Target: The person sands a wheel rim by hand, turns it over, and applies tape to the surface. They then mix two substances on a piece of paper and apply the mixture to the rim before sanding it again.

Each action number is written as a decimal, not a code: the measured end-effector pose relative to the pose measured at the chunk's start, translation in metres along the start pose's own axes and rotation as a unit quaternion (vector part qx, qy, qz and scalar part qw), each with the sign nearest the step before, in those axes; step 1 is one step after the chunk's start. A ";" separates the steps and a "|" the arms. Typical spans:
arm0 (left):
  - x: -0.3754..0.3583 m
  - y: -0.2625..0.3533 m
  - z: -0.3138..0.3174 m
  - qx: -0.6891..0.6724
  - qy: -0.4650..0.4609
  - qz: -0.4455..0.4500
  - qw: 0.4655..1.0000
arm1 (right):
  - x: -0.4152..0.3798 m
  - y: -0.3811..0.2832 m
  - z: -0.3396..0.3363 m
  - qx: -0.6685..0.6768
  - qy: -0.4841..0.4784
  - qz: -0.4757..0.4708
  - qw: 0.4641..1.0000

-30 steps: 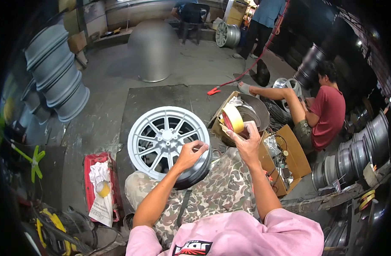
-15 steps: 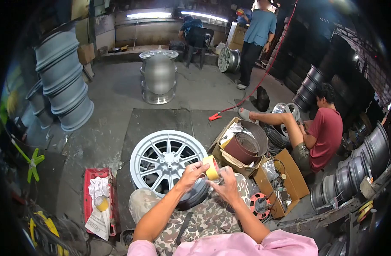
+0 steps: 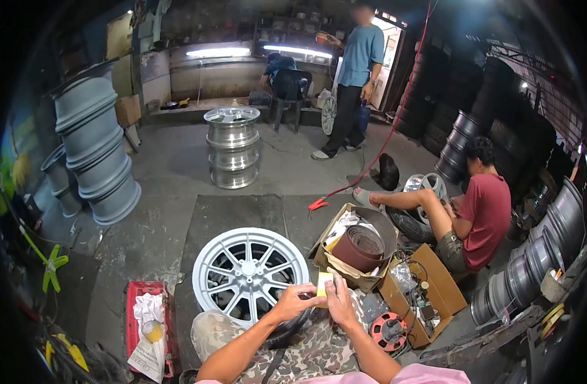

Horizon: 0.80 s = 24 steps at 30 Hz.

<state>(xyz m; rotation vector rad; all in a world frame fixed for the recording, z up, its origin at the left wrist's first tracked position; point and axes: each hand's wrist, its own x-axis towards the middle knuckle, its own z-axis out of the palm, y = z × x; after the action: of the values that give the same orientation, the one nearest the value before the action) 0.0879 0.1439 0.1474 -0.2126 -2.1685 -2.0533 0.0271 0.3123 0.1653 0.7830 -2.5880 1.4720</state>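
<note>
A yellow roll of tape (image 3: 322, 285) is held between my two hands above my lap. My left hand (image 3: 297, 303) grips it from the left, fingers bent and thumb against it. On its other side, my right hand (image 3: 340, 302) is closed around the roll, covering much of it. A silver-grey multi-spoke wheel rim (image 3: 248, 268) lies face up in front of my knees, resting on a black tire that shows beneath it.
Right of the rim stand a box with a brown sandpaper roll (image 3: 358, 247) and a cardboard box of parts (image 3: 445, 276). A red tray (image 3: 168, 313) with paper lies left. Stacked rims (image 3: 234, 144) stand ahead. A person in red (image 3: 485, 211) sits right; another stands behind.
The tape roll has turned, and my right hand has closed onto it from beside it. The view has tilted up. The standing person has shifted left.
</note>
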 end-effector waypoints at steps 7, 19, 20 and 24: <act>-0.014 0.015 -0.008 0.001 -0.026 0.043 0.999 | 0.008 -0.009 0.017 0.089 0.056 -0.028 0.994; -0.088 0.032 -0.014 -0.003 0.235 0.056 0.970 | 0.008 -0.053 0.075 0.265 -0.156 0.042 0.950; -0.098 0.032 -0.014 0.002 0.263 0.071 0.962 | 0.004 -0.057 0.081 0.275 -0.192 0.067 0.940; -0.135 0.025 -0.014 0.036 0.329 0.007 0.944 | -0.016 -0.063 0.115 0.323 -0.275 0.115 0.898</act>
<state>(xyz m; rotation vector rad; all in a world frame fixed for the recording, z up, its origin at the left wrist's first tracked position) 0.2248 0.1309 0.1449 0.4108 -1.7956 -1.6925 0.0912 0.1983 0.1479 1.1153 -2.6009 2.5874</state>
